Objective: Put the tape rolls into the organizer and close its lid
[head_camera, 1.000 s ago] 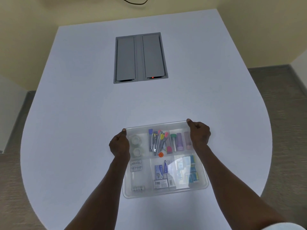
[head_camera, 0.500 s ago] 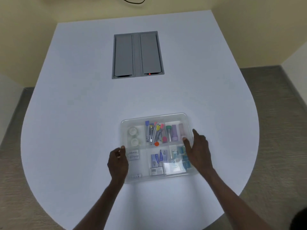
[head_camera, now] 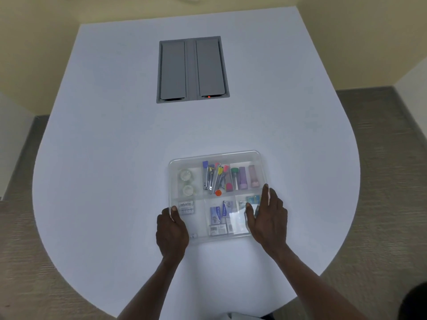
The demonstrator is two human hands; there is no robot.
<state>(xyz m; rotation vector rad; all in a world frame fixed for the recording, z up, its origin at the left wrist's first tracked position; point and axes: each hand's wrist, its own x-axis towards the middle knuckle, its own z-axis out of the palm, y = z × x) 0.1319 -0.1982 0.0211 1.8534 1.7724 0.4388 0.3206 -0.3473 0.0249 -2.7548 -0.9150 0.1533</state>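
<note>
A clear plastic organizer (head_camera: 240, 154) lies on the white table near me, its transparent lid down over the compartments. Two clear tape rolls (head_camera: 186, 181) sit one behind the other in the far left compartment. Other compartments hold nail clippers, coloured tubes and small boxes. My left hand (head_camera: 172, 229) grips the organizer's near left corner, thumb on top of the lid. My right hand (head_camera: 268, 218) rests flat on the right side of the lid, fingers spread and pointing away from me.
A grey recessed cable box (head_camera: 193, 69) with two flaps sits in the table's far middle. The white table (head_camera: 111, 146) has a rounded near edge. Grey carpet lies on both sides and yellow walls stand behind.
Both hands slid from the organizer's far corners back to its near part. The right hand went from a closed grip to lying flat on the lid.
</note>
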